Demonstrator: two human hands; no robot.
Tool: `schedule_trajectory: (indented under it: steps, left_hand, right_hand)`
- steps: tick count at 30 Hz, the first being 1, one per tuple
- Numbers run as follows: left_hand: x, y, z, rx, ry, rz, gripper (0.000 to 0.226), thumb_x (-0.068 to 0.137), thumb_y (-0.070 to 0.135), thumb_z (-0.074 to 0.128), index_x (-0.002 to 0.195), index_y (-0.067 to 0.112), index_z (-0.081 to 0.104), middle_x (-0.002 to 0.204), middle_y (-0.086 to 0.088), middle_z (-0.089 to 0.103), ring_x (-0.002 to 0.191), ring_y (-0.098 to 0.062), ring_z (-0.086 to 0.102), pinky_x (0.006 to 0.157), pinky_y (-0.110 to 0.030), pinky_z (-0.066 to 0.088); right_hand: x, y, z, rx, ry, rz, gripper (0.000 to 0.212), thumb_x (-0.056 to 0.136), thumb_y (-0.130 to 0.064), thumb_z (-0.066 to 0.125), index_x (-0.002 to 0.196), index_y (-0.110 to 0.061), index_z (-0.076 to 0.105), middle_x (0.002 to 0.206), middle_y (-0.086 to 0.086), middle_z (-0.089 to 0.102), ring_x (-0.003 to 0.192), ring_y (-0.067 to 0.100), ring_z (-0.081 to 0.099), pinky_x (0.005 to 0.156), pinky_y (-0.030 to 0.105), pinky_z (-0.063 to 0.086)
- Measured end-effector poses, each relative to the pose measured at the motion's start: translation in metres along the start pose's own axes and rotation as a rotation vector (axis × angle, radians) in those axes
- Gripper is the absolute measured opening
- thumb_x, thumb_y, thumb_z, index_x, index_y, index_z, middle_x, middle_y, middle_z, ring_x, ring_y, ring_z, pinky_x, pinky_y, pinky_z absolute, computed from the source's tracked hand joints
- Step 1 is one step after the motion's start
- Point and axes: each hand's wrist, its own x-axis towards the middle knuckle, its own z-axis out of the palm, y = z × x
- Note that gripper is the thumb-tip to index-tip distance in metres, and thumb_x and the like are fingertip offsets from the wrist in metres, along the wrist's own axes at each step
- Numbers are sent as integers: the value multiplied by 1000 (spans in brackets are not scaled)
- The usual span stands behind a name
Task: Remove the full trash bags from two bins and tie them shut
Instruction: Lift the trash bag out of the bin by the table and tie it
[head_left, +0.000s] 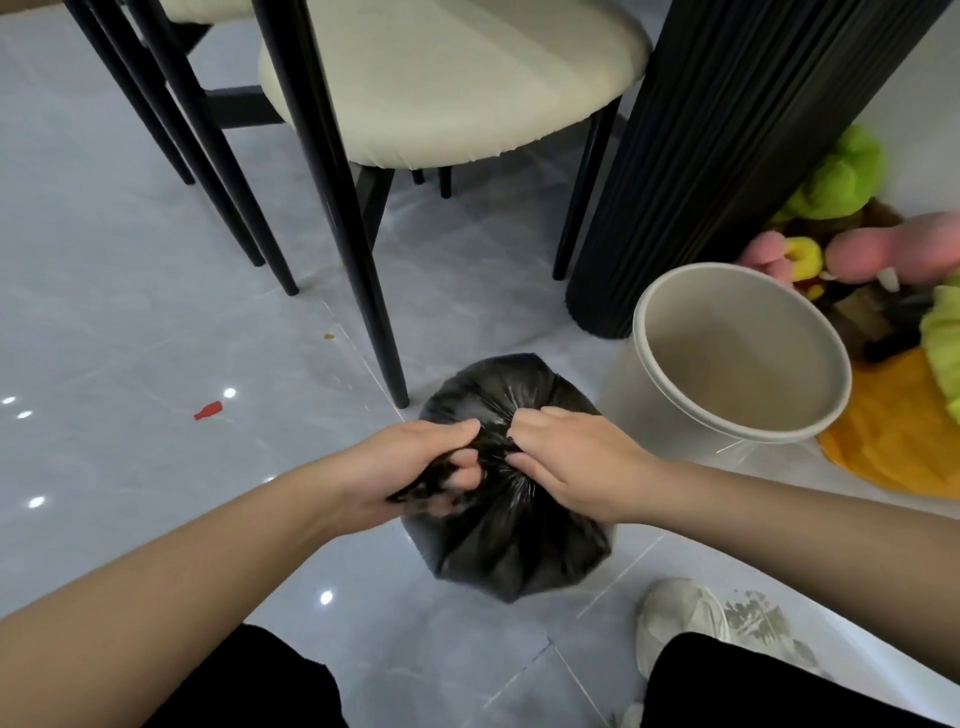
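A full black trash bag sits on the grey tiled floor in front of me. Its top is gathered into a twisted neck. My left hand grips one bunch of the black plastic at the neck, with a strand running through its fingers. My right hand pinches the gathered plastic from the other side, and the two hands almost touch. Just right of the bag stands a beige round bin, with no bag inside it.
A cream-seated chair with black legs stands directly behind the bag. A ribbed black column rises behind the bin. Plush toys and orange cloth lie at right. A small red scrap lies on the floor at left. My white shoe shows below.
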Motion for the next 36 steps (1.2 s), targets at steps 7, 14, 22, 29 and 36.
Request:
schedule_trajectory:
  steps: [7,14,22,29,36]
  left_hand:
    - [6,-2,16,-146,234,295,27,85,27,56,98,10,72,82,-4,62,50,-7,33,50,-18,31]
    - [19,-17,0,1152,444,679,18,93,23,47,93,11,61,77,9,57,66,-9,56,59,-32,47]
    - [22,-15,-1,1637,510,760,19,89,23,40,75,16,52,71,1,50,56,-18,53,39,-29,43]
    - [23,-9,-3,1088,400,283,25,93,36,52,73,21,58,68,6,57,62,-8,50,61,-25,40]
    - [28,-15,-1,591,254,138,32,99,15,41,72,15,58,46,12,45,40,-3,34,44,-15,30]
  right_hand:
    - [21,10,11,319,-42,137,36,98,-36,39,92,-5,56,101,1,56,95,19,55,87,37,43]
    - [22,5,16,431,-82,171,29,96,-27,43,106,-8,63,108,3,61,106,20,55,96,36,42]
    - [21,-4,7,292,-24,174,21,94,-26,44,74,-20,47,81,-8,46,82,15,51,73,37,45]
    - [15,-3,8,96,45,190,26,95,-36,43,95,-23,66,101,-8,57,96,17,57,71,33,45]
    - [20,2,-1,-96,207,264,24,88,-30,49,77,-21,68,89,-6,38,81,15,39,53,28,34]
